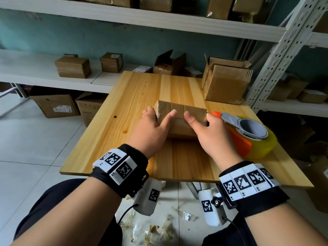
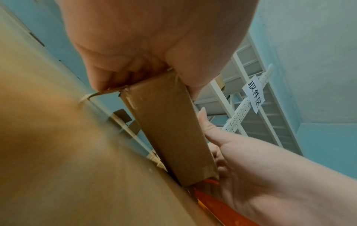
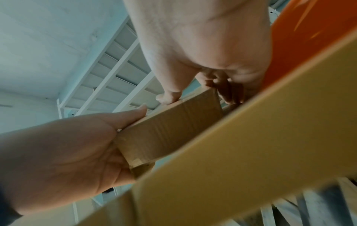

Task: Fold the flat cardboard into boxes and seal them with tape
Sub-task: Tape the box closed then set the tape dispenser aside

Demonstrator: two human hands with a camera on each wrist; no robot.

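A small closed cardboard box (image 1: pixel 179 110) sits in the middle of the wooden table (image 1: pixel 124 107), with glossy clear tape across its top. My left hand (image 1: pixel 156 121) grips its left end, thumb on top and fingers curled round the far side. My right hand (image 1: pixel 204 128) holds the right end the same way. In the left wrist view the box (image 2: pixel 170 130) runs from my left hand (image 2: pixel 154 45) to my right hand (image 2: pixel 251 160). In the right wrist view the box (image 3: pixel 170 131) spans between my right hand (image 3: pixel 203 53) and my left hand (image 3: pixel 67 152). An orange tape dispenser (image 1: pixel 248 137) lies just right of the right hand.
A larger open cardboard box (image 1: pixel 225 82) stands at the table's back right corner. White shelves (image 1: pixel 35 71) behind carry several boxes. A perforated metal rack upright (image 1: pixel 276 55) rises at the right. Cartons (image 1: pixel 55 105) sit on the floor at left, and scraps (image 1: pixel 159 229) lie underfoot.
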